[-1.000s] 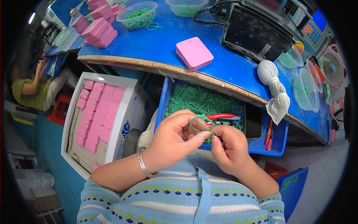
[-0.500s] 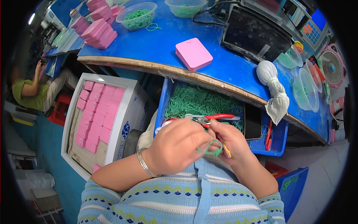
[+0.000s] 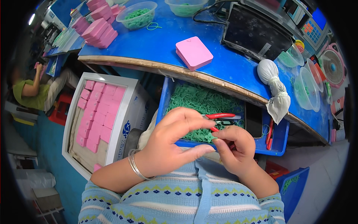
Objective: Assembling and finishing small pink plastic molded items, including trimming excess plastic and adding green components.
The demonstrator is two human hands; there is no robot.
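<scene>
My left hand [image 3: 171, 140] is open, its thumb stretched out apart from the curved fingers, close beside my right hand and with nothing seen in it. My right hand [image 3: 237, 149] is closed, thumb and forefinger pinching a small green stringy piece [image 3: 211, 137]. Whatever its curled fingers hold further in is hidden. Both hands are above the front of a blue drawer [image 3: 274, 152]. In it lies a heap of green loops and strands [image 3: 194, 98], with red-handled pliers [image 3: 220, 116] on top, partly hidden behind my left fingers.
Pink blocks [image 3: 195, 52] lie on the blue table [image 3: 156, 48], beside a tied white cloth bag [image 3: 269, 74]. A grey-framed box [image 3: 128, 84] at left holds several pink blocks. Bowls of green pieces [image 3: 137, 16] stand further back. A person [image 3: 31, 91] sits far left.
My left hand has drawn back from the right one and its fingers have spread. The green loop between the hands now shows as a small bunched piece; the yellow-tipped item no longer shows.
</scene>
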